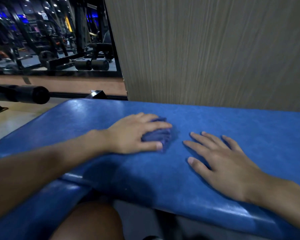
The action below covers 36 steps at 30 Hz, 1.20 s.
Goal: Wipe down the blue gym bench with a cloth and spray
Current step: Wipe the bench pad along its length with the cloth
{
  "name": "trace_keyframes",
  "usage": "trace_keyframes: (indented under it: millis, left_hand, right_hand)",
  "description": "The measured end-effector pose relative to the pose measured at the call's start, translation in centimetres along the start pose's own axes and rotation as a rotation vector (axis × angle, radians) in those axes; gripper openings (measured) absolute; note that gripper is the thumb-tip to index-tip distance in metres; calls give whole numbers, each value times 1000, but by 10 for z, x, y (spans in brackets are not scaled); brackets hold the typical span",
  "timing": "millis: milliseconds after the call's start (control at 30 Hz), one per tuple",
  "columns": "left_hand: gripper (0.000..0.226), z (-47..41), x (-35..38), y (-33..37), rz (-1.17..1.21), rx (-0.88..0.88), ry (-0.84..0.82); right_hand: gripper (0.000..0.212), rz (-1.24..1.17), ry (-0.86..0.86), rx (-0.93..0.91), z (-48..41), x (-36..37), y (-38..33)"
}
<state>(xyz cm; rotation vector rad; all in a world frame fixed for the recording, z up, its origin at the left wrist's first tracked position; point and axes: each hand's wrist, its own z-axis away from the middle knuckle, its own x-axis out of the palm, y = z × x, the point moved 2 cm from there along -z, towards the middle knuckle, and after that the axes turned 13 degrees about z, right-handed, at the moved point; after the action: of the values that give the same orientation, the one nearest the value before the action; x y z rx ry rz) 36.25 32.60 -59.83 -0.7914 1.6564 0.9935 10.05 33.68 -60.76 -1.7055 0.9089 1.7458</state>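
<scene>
Single wide-angle head-worn view, looking forward and down from close above the blue bench (232,122), facing a wood-grain wall (215,49).

The blue bench pad (232,122) lies open R of the right hand (229,163) and L of the left hand (133,134), which grips a bunched cloth (159,135); a narrow strip separates the two. A wood-grain wall panel (215,49) rises just behind the pad's far edge (no reach beyond), and a black padded bar (33,97) juts in near its far-L corner.
</scene>
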Motion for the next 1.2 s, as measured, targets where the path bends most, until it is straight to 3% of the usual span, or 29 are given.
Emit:
trace_keyframes:
  millis: [167,300,400,533,633,733,833,933,1200]
  left_hand:
    - [75,-52,-24,-115,-26,-303,132]
    - [69,-71,-27,-145,-34,-433,157]
    - [59,-55,-19,-117,-84,-339,173]
    - [61,-5,-7,-34,-64,-127,142]
    - [57,36,5,30,-24,124,97]
    - [59,52,9,54,23,209,79]
    - [64,41,4,37,56,140,8]
    - [64,13,-2,-10,14,68,29]
    - [77,-50,-37,-162,-2,-422,147]
  right_hand:
    - [72,35,-7,-4,0,7,5]
    - [72,50,-9,1,-1,7,3]
    - [75,39,-14,5,-2,4,1]
    - [68,1,-18,1,1,-1,-1]
    - [61,-23,62,25,-13,-11,-1]
    - [55,-118,115,62,-41,-16,-6]
    - [53,-109,47,28,-58,-4,-16]
    - [64,-116,18,23,-60,6,-15]
    - [78,-76,13,7,-64,12,-13]
